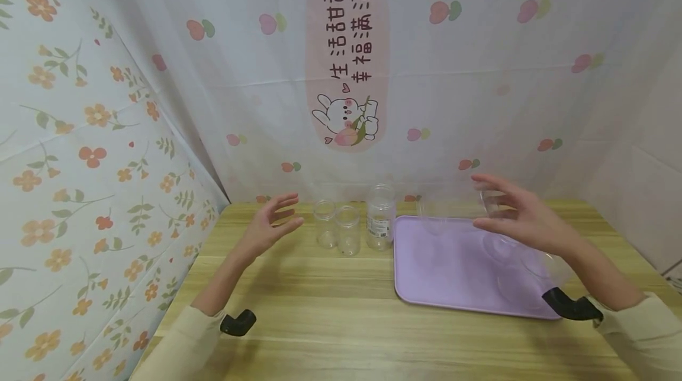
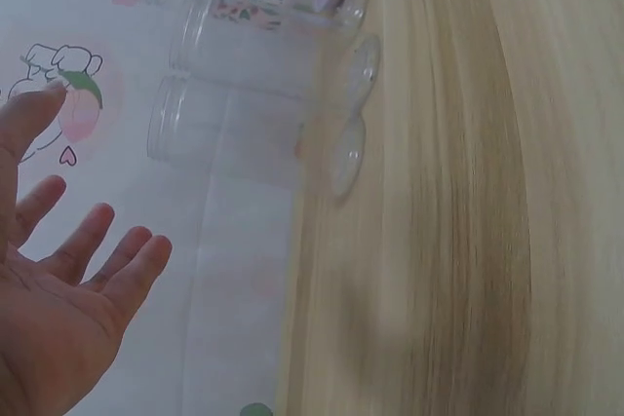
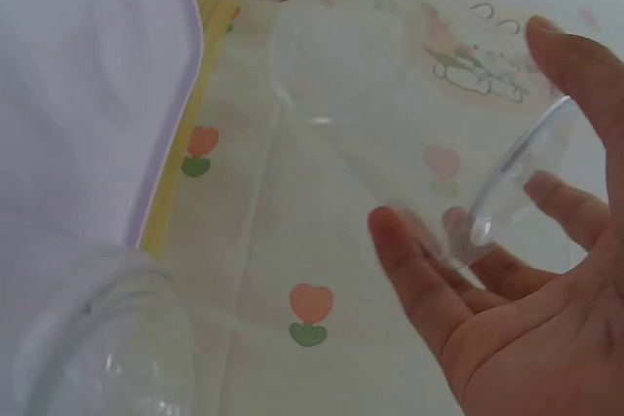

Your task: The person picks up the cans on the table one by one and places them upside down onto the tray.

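Observation:
My right hand holds a clear plastic jar sideways above the back of a lilac tray. In the right wrist view, thumb and fingers lie on either side of one end of this jar. To the left, my left hand hovers over the table with relaxed, spread fingers and nothing in it. Two plain clear jars stand beside that hand, close together. A clear jar with a white label stands between them and the tray.
Another clear jar is on the tray's right side, partly behind my right hand in the head view. A printed white curtain hangs along the table's back edge. A floral curtain borders the left. The table has a wood-grain top.

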Demonstrator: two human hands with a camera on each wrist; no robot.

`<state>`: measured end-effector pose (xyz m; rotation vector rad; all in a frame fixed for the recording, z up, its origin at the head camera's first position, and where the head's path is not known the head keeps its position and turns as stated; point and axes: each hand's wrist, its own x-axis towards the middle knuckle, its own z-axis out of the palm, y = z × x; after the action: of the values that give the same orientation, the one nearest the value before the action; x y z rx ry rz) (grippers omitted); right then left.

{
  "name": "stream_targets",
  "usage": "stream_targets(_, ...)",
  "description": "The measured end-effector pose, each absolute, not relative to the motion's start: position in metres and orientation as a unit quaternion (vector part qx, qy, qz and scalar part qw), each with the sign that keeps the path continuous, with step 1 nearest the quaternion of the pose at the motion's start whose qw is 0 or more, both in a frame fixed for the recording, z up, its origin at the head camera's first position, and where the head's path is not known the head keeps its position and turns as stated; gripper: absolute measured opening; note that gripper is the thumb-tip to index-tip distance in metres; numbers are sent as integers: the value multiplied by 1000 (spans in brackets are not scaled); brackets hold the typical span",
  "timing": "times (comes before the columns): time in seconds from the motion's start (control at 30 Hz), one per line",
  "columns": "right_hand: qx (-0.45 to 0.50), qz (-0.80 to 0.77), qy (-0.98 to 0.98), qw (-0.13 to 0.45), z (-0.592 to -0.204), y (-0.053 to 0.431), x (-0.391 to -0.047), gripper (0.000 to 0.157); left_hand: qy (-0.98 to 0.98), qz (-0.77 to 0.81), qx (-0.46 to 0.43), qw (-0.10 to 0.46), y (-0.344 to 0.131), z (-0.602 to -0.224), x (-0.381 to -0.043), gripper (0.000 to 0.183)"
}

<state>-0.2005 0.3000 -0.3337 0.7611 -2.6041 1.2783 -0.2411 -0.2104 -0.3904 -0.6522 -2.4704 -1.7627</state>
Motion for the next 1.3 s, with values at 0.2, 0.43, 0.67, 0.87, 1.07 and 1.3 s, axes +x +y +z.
stream_targets(0.2, 250, 356, -900, 29, -327, 303, -206, 84, -804, -556, -211, -2, -214, -389, -244, 60)
stream_targets(0.43, 264, 324, -908, 3, -319, 303, -210, 82, -810, -543, -222, -32, -215, -388, -248, 66)
stream_targets(0.67, 274, 288, -917, -6, -313, 298, -218, 84, -823, -516, -231, -53, -215, -387, -250, 68)
stream_targets(0.87, 281, 264, -922, -20, -311, 294, -223, 83, -837, -488, -243, -55, -215, -384, -253, 68)
stream_targets(1.07, 284, 239, -928, -30, -310, 293, -228, 83, -851, -454, -258, -58, -213, -381, -258, 70)
stream_targets(1.3, 294, 206, -932, -45, -309, 292, -236, 83, -862, -431, -256, -72, -210, -373, -262, 75)
